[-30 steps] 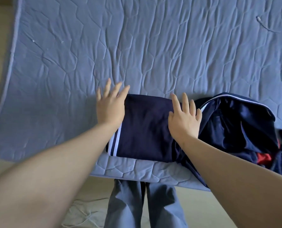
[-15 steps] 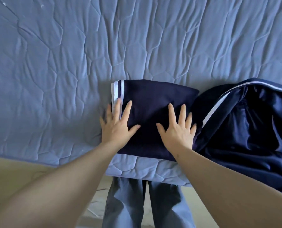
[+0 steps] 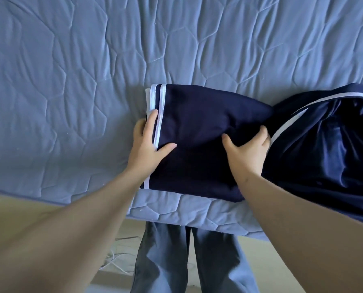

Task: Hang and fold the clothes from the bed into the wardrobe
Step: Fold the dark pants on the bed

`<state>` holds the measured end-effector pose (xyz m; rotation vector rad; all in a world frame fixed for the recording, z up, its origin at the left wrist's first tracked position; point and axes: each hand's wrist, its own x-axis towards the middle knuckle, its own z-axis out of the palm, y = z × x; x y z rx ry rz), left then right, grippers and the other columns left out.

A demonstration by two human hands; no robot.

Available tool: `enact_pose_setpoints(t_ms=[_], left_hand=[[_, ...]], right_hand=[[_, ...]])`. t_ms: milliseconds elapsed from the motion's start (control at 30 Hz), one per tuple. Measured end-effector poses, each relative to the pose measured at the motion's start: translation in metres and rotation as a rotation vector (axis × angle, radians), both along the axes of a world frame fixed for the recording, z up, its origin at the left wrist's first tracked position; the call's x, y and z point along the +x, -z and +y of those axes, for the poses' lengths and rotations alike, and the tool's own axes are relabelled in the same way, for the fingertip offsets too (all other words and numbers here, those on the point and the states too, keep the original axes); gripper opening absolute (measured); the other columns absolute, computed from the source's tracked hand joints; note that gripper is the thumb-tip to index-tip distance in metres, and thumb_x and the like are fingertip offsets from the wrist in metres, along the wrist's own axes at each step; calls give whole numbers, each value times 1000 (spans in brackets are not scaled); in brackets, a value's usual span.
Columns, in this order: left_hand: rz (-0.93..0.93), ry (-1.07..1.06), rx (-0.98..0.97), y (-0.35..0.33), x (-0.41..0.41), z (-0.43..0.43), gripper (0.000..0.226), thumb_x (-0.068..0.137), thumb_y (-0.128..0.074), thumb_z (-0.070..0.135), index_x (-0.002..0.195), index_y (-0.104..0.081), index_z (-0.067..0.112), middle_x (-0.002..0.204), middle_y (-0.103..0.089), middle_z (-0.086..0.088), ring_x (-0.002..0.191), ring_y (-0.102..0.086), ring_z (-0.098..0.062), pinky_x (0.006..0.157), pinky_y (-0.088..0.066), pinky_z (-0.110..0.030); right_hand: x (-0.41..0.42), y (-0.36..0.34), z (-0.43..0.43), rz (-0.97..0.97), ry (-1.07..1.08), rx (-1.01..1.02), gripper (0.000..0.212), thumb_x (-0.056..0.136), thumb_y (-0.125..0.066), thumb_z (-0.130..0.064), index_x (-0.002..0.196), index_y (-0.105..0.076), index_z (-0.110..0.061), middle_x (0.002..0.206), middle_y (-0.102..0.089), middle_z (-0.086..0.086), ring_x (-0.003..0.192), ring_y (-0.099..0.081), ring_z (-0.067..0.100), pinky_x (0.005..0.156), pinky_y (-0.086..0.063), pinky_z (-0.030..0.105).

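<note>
A person standing at the near edge of a bed [image 3: 70,81] covered in blue quilting takes hold of a folded navy garment [image 3: 197,149] with both hands. On the floor [image 3: 17,210] at left lies a white cable [image 3: 117,259]. The left hand [image 3: 148,142] clasps the garment's white-striped left edge, thumb and one finger lying on top, the other fingers down beside the edge; whether they reach underneath cannot be told. The garment lies close to the bed's near edge, above the person's grey trousers [image 3: 187,261]. The right hand [image 3: 248,149] grasps the garment's right edge, thumb on top and fingers curled into the cloth. Just beside it, toward the bed's right side, a loose navy garment [image 3: 328,144] with white piping lies rumpled and unfolded.
</note>
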<state>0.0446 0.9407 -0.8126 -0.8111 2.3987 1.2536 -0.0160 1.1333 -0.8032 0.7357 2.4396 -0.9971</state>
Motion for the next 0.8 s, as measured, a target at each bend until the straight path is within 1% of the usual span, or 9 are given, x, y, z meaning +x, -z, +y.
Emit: enact_pose_setpoints(t_ms=[67,167,267,400,467,533,633,733,800], left_hand=[[-124,23,61,-4,-5,-6,86,81,-70,27,145,-14,41,140,-26,2,120,-36,-6,95,-24,-16],[-182,81,131,-9,-15,-16,90,79,-72,30,144,-12,46,143,-37,4,127,-40,-16,97,-31,-24],[-208,35,212,-12,-14,-18,90,76,-75,30,140,-15,53,144,-34,19,130,-39,-13,102,-32,-25],[-185,-75,315,-16,-4,-17,87,74,-76,21,139,-25,48,141,-34,24,127,-41,-5,105,-35,-26],[-171,-118,359,-20,1,-20,83,76,-75,15,139,-29,43,136,-38,21,121,-44,-4,100,-38,-23],[-164,-140,385,-24,7,-24,78,80,-71,13,140,-30,39,134,-39,21,122,-42,-3,98,-36,-20],[-163,-125,413,-26,17,-31,71,85,-66,18,140,-28,43,147,-30,19,136,-29,-3,112,-27,-30],[-164,-108,419,-30,24,-34,69,91,-59,19,143,-21,43,150,-19,23,132,-17,10,109,-19,-20],[-168,-86,413,-31,26,-32,69,93,-55,19,145,-16,42,149,-16,26,125,-14,14,103,-16,-16]], right_hand=[[-15,0,4,-98,-53,33,86,76,-69,-46,141,-30,-7,141,-39,13,133,-35,28,109,-29,35],[-29,-6,12,-238,-263,128,75,76,-59,-61,129,-46,-9,132,-52,11,126,-43,32,104,-36,42],[-24,-13,16,-342,-502,268,75,80,-48,-69,133,-46,-15,139,-45,9,132,-31,34,106,-27,45],[-4,-20,13,-288,-527,196,72,78,-54,-66,133,-47,-21,148,-30,6,134,-25,34,110,-24,42],[6,-24,13,-255,-422,-25,62,77,-64,-57,127,-51,-23,136,-48,1,125,-42,26,106,-35,39],[13,-33,11,-303,-163,-354,58,75,-73,-42,124,-47,-25,117,-60,-5,106,-57,15,91,-48,34],[16,-40,11,-504,176,-529,54,77,-74,-30,122,-45,-19,102,-61,-3,86,-59,11,64,-47,25],[20,-37,14,-717,265,-554,46,74,-74,-35,111,-62,-11,97,-69,6,88,-64,22,69,-50,30],[22,-38,16,-741,286,-584,34,77,-72,-36,102,-66,-15,95,-70,6,89,-65,22,75,-50,33]])
